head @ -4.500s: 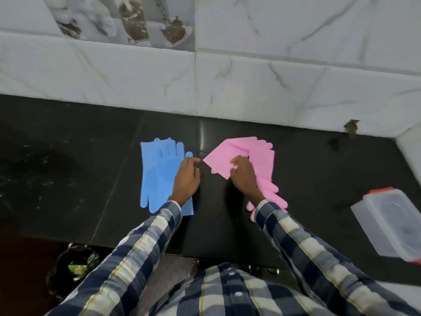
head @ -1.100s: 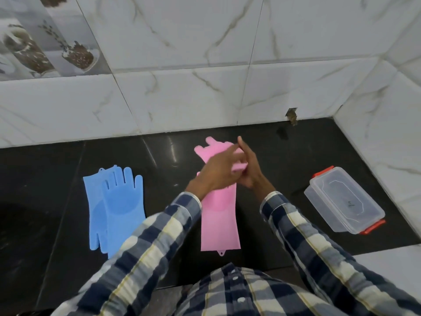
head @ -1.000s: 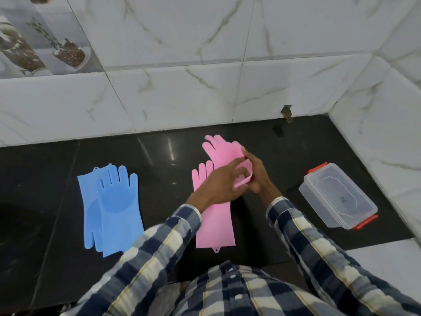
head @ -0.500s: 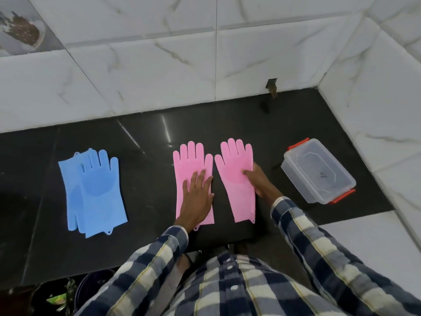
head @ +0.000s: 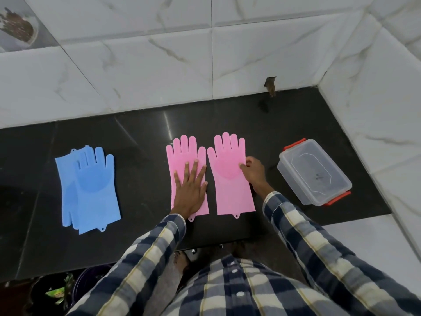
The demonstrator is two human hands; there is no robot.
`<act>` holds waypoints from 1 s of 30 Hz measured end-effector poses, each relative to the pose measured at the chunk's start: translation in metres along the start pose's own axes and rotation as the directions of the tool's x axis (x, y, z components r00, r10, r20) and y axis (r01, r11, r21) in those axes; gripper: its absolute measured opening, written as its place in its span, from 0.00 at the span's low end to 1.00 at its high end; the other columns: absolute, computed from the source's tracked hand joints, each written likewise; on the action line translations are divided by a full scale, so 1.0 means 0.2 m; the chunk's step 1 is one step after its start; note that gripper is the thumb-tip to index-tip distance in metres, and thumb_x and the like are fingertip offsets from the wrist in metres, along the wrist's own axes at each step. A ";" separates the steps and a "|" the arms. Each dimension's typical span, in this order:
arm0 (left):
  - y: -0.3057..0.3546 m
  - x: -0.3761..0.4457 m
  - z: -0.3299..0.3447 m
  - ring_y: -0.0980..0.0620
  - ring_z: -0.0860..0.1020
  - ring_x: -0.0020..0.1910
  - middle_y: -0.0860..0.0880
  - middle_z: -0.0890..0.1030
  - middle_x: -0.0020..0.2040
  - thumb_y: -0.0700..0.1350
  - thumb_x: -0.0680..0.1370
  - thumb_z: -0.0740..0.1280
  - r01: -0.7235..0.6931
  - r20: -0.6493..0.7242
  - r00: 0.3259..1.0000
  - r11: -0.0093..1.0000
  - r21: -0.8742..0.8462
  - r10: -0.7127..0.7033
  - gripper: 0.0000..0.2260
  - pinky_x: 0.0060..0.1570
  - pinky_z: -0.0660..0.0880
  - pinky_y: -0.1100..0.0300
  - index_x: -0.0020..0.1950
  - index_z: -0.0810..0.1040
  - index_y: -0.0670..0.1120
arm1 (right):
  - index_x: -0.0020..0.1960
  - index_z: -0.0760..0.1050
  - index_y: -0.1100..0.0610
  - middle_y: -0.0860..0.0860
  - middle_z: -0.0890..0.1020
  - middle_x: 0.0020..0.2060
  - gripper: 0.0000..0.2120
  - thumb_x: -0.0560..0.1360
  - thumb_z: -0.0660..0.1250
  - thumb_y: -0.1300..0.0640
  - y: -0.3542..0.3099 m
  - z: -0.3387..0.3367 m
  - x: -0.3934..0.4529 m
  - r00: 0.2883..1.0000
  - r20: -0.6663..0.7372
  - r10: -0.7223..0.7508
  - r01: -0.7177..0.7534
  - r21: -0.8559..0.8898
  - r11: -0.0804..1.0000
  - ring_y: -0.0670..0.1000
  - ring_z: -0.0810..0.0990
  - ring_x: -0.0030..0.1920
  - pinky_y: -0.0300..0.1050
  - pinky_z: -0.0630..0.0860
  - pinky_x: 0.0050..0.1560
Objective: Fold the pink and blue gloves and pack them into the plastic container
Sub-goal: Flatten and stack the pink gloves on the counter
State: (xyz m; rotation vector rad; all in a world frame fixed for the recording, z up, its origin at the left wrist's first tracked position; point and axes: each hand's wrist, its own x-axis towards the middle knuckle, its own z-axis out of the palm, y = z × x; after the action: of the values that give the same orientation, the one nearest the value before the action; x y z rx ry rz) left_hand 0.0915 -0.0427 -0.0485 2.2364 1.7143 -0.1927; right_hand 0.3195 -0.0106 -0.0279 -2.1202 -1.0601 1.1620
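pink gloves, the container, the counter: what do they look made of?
Pink gloves: likely silicone or rubber, matte; they lie limp and flat, with a round textured palm patch. Container: clear, slightly frosted plastic, you see through the lid; red clips. Counter: polished dark stone, maybe granite, given its glossy reflections.

We see a glossy black counter (head: pixel 141 137) backed by white marble-veined wall tiles (head: pixel 159 71); a picture tile (head: pixel 18 28) sits at the upper left; a small chipped gap (head: pixel 270 84) marks the wall's base; below the counter's edge, a dark bucket (head: pixel 88 279) shows.
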 end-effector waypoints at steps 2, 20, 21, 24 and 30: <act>0.00 0.01 -0.01 0.42 0.36 0.89 0.49 0.37 0.89 0.55 0.90 0.45 -0.001 0.001 1.000 1.000 -0.028 0.001 0.28 0.84 0.43 0.30 0.89 0.42 0.54 | 0.67 0.76 0.61 0.58 0.82 0.65 0.13 0.85 0.66 0.57 0.00 -0.01 0.01 1.000 -0.003 0.007 -0.007 0.036 0.999 0.58 0.83 0.63 0.52 0.80 0.68; -0.15 0.09 -0.16 0.44 0.74 0.74 0.44 0.75 0.75 0.43 0.87 0.61 -0.004 -0.220 0.966 0.842 -0.539 -0.136 0.15 0.79 0.69 0.45 0.72 0.78 0.42 | 0.63 0.75 0.58 0.54 0.82 0.58 0.12 0.83 0.69 0.53 -0.16 0.07 -0.01 0.987 -0.047 -0.152 0.153 0.019 0.988 0.54 0.84 0.55 0.49 0.82 0.62; -0.17 0.10 -0.18 0.43 0.76 0.71 0.43 0.78 0.71 0.41 0.87 0.62 0.002 -0.235 0.954 0.792 -0.611 -0.184 0.13 0.76 0.71 0.44 0.69 0.80 0.40 | 0.61 0.75 0.57 0.53 0.82 0.55 0.11 0.83 0.69 0.53 -0.19 0.09 -0.02 0.978 -0.059 -0.200 0.199 -0.021 0.980 0.51 0.83 0.51 0.48 0.82 0.61; -0.26 0.11 -0.23 0.41 0.82 0.61 0.41 0.84 0.61 0.39 0.86 0.64 0.073 -0.195 0.917 0.628 -0.775 -0.348 0.11 0.69 0.77 0.43 0.61 0.84 0.37 | 0.59 0.75 0.56 0.51 0.82 0.53 0.10 0.82 0.70 0.53 -0.32 0.18 -0.05 0.941 -0.046 -0.335 0.325 -0.157 0.933 0.48 0.81 0.46 0.43 0.81 0.53; -0.46 0.09 -0.31 0.43 0.82 0.53 0.31 0.85 0.61 0.46 0.88 0.64 0.186 0.126 0.926 0.140 -0.973 -0.357 0.17 0.65 0.80 0.42 0.64 0.83 0.32 | 0.61 0.76 0.56 0.55 0.80 0.56 0.10 0.80 0.67 0.58 -0.60 0.52 -0.18 0.863 0.082 -0.499 0.478 -0.456 0.751 0.60 0.83 0.53 0.57 0.82 0.55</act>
State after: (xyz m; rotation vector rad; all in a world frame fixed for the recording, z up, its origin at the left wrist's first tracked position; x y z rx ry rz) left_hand 0.0037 0.0155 -0.0104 0.9069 1.5209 0.8292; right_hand 0.1716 0.0343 0.0215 -1.9764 -1.8853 0.6379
